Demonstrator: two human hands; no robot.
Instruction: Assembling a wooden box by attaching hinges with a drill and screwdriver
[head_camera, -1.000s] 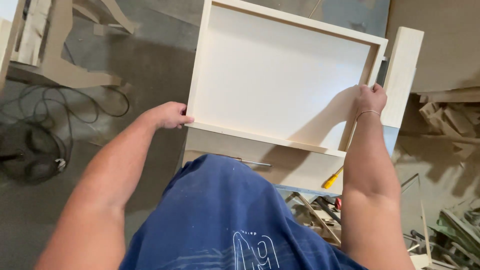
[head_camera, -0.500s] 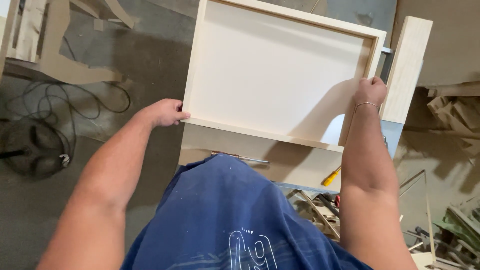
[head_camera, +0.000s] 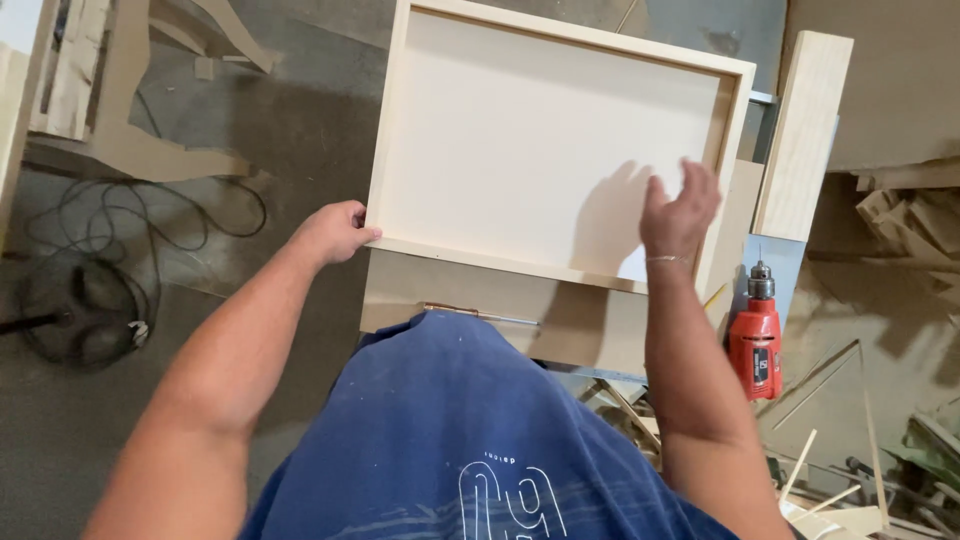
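Note:
A shallow pale wooden box (head_camera: 520, 130) with a raised rim lies flat on a workbench. My left hand (head_camera: 335, 230) grips its near left corner, fingers curled over the rim. My right hand (head_camera: 680, 210) hovers open above the box's near right part, fingers spread, casting a shadow on the white bottom panel. It touches nothing.
A thick wooden block (head_camera: 805, 135) stands right of the box. A red power drill (head_camera: 757, 335) lies at the bench's right edge. A thin metal tool (head_camera: 480, 315) lies on the board in front of me. Black cable (head_camera: 110, 270) coils on the floor at left; wood scraps (head_camera: 900, 220) pile at right.
My right hand has let go of the box's right rim and lifted above the panel with fingers apart. The left hand kept its hold. The drill has come into view.

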